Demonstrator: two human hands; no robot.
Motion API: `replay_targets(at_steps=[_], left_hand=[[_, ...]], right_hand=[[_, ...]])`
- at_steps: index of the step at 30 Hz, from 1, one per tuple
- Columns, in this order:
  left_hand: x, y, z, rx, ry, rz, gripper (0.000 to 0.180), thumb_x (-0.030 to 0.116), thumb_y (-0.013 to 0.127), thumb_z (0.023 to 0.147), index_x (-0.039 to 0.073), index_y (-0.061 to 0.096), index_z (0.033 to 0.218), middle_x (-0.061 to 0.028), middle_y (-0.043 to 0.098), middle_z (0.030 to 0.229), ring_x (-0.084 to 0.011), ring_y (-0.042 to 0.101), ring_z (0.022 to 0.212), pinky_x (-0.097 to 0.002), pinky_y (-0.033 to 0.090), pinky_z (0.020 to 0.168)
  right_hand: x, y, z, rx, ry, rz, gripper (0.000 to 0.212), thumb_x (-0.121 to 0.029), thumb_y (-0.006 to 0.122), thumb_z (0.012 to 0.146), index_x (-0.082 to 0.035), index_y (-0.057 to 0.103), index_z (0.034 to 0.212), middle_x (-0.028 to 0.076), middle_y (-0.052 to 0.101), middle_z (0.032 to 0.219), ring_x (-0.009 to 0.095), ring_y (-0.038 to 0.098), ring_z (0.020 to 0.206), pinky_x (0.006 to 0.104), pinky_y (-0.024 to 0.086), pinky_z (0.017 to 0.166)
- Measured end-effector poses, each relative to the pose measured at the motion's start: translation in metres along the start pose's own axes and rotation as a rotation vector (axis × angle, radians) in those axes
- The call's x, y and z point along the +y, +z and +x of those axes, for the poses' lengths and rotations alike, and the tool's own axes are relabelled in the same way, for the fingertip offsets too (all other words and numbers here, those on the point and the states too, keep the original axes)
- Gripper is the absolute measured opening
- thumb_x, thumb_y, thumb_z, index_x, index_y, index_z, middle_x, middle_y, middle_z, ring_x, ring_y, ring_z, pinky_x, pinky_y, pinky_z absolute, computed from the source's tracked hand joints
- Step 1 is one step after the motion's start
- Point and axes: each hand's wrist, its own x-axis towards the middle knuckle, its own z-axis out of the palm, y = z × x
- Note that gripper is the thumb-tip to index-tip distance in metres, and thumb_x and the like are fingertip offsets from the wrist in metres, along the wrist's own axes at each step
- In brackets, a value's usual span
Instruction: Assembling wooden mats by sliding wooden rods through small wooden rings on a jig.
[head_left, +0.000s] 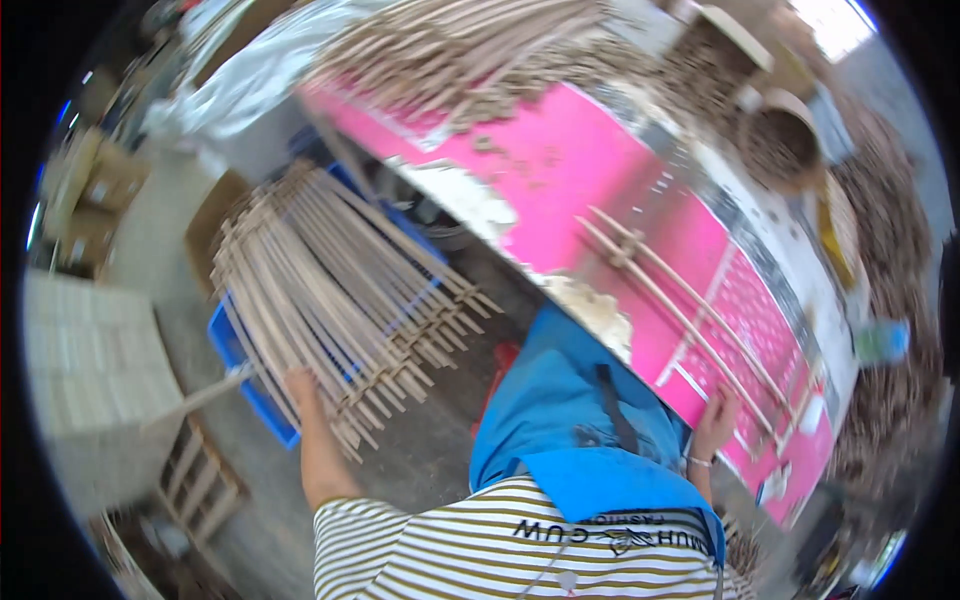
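To my left, a stack of ladder-like wooden frames [330, 270], made of long thin sticks with short crosspieces, lies across a blue crate [228, 350]. My left hand [302, 384] reaches down to the near left side of this stack and touches its outer sticks. Its fingers are blurred, so their grip is unclear. On the pink tabletop [560, 150] lies a single wooden frame [690, 322] of two long sticks joined by crosspieces. My right hand [714, 425] is at the table's near edge, beside the frame's long stick, with fingers stretched out over the pink surface.
Sticks [450, 45] are heaped at the table's far end. Small wooden pieces lie about a tipped round container [778, 140] at the right. Pale stacked panels [95, 350], a wooden pallet [200, 475] and cardboard boxes [105, 190] stand on the left.
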Motion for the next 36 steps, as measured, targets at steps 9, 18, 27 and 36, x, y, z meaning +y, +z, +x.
replay_targets(at_steps=[9, 18, 27, 36], left_hand=[[0.128, 0.054, -0.121, 0.281, 0.798, 0.979, 0.057, 0.024, 0.071, 0.094, -0.001, 0.057, 0.143, -0.0292, 0.065, 0.133, -0.045, 0.062, 0.123, -0.0501, 0.048, 0.106], [0.223, 0.306, -0.529, -1.307, 1.756, 0.507, 0.045, 0.008, 0.075, 0.085, 0.012, 0.071, 0.13, -0.0145, 0.065, 0.134, -0.0333, 0.06, 0.124, -0.0495, 0.044, 0.109], [0.176, 0.403, -0.636, -1.801, 2.0, 0.663, 0.041, 0.025, 0.078, 0.086, 0.02, 0.069, 0.126, -0.0132, 0.052, 0.149, -0.0356, 0.048, 0.142, -0.0565, 0.029, 0.124], [0.185, 0.414, -0.653, -1.971, 1.757, 0.562, 0.021, 0.015, 0.076, 0.086, 0.011, 0.074, 0.107, -0.0087, 0.062, 0.122, -0.0309, 0.062, 0.113, -0.0467, 0.048, 0.094]], right_hand=[[-0.038, -0.003, 0.002, 0.089, 0.135, 0.086, 0.018, -0.011, 0.067, 0.1, -0.004, 0.074, 0.115, 0.004, 0.065, 0.085, 0.013, 0.05, 0.066, 0.0296, 0.04, 0.059], [-0.051, -0.01, 0.008, 0.105, 0.146, 0.096, 0.016, -0.009, 0.068, 0.094, -0.007, 0.073, 0.109, 0.013, 0.066, 0.086, 0.032, 0.065, 0.08, 0.0434, 0.051, 0.069], [-0.047, -0.015, 0.007, 0.213, 0.1, 0.094, 0.015, -0.007, 0.071, 0.09, -0.008, 0.074, 0.105, 0.011, 0.063, 0.082, 0.031, 0.063, 0.076, 0.0412, 0.05, 0.065], [-0.047, -0.018, 0.008, 0.177, 0.105, 0.102, 0.014, -0.007, 0.071, 0.088, -0.007, 0.073, 0.102, 0.009, 0.063, 0.084, 0.029, 0.064, 0.077, 0.0412, 0.051, 0.067]])
